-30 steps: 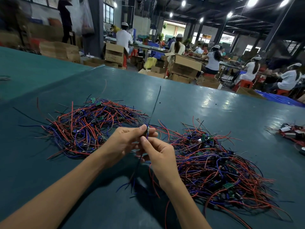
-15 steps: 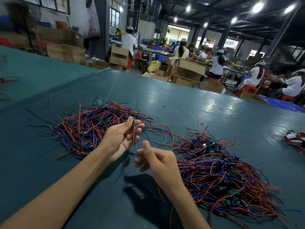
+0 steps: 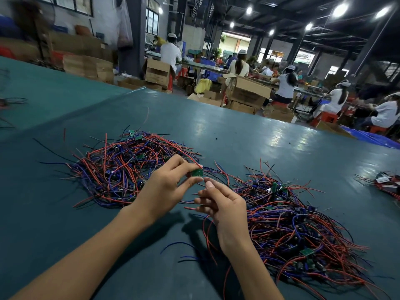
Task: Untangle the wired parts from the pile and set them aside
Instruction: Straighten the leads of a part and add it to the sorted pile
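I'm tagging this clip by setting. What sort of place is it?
Probably a factory assembly floor: capped workers sit at long benches, cardboard boxes stand around, and piles of wired parts lie on the green table.

On the desk (image 3: 249, 131) in front of you, the left pile (image 3: 121, 169) and the right pile (image 3: 303, 224) of wired parts lie apart. Your hands hover over the gap between them. Your left hand (image 3: 164, 187) pinches a small board (image 3: 197, 172) at the left pile's right edge, and your right hand (image 3: 225, 208) is just beside it, nearer you. A smaller bundle (image 3: 387, 185) sits far to your right, well apart. Cardboard boxes (image 3: 246, 92) stand behind the desk.
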